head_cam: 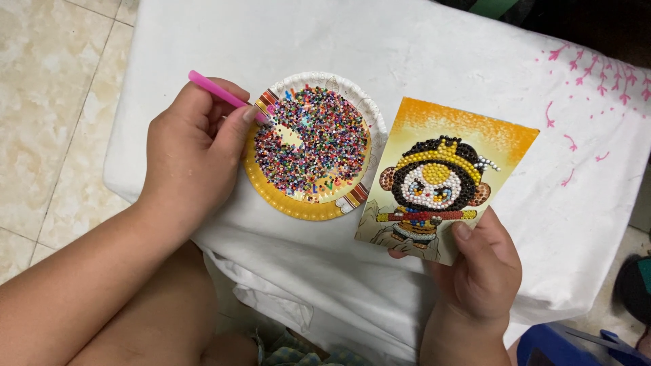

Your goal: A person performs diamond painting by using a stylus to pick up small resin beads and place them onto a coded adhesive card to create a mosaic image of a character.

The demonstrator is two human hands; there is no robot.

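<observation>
Left hand point(193, 152): fingers clenched around a pink pen point(227, 97), thumb pressed along its shaft. The pen's long axis runs from upper left to lower right; the blunt end points far-left, past the knuckles, and the tip points right, down into the beads point(313, 139) at the left edge of the paper plate point(298, 205).

Paper plate: round, white crimped rim on the far side, yellow-orange band on the near side with brown and white stripes at the lower right. It lies on the white cloth point(420, 51), left of centre. The small multicoloured beads cover most of it, with a small bare patch just right of the pen tip.

Right hand point(483, 268): fingers grasping the near right corner of a picture card point(444, 176), thumb on top, other fingers beneath. The card is rectangular, tilted, with its long axis running near-left to far-right. It has an orange top band and a cartoon monkey face done in beads, with a yellow crown. Its left edge sits just beside the plate's rim.

Pink branch print point(590, 68) on the cloth, far right.
</observation>
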